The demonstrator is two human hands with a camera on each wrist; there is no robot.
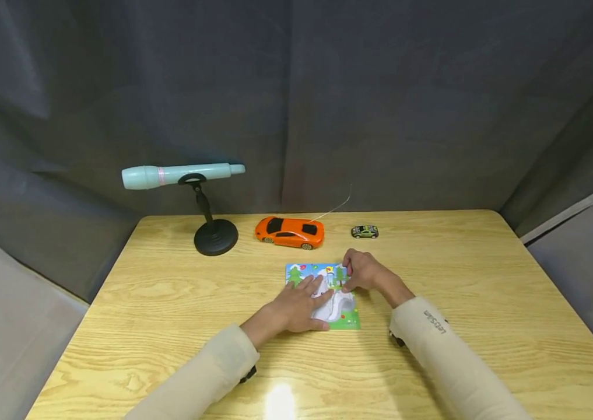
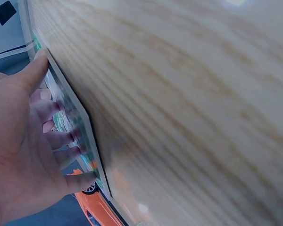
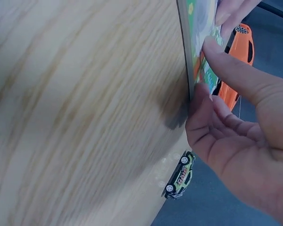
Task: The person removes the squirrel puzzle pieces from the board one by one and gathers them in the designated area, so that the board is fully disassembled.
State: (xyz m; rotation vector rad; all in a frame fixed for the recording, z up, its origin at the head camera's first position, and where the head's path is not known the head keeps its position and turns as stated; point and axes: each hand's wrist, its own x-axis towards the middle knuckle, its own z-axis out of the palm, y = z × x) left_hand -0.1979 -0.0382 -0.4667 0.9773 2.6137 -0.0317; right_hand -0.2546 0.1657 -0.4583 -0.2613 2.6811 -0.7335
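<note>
A flat, square picture board [image 1: 348, 319] with cartoon trees, a white winding shape and green ground lies on the table. My left hand [image 1: 297, 306] rests on its left half, fingers spread and thumb near the front edge. In the left wrist view, those straight fingertips [image 2: 88, 179] touch the printed face. At the far right corner, my right hand [image 1: 364, 273] has its fingers curled. The right wrist view shows its thumb [image 3: 231, 66] on the board's face and the index fingertip at its edge, pinching the corner. Both hands hide parts of the picture.
Behind the board sits an orange toy car [image 1: 290, 232] with a thin wire antenna. A small patterned toy car [image 1: 364, 231] stands to its right. At the back left, a light blue microphone [image 1: 181, 175] rests on a black stand [image 1: 216, 237]. Dark curtains [image 1: 406, 105] hang behind the table.
</note>
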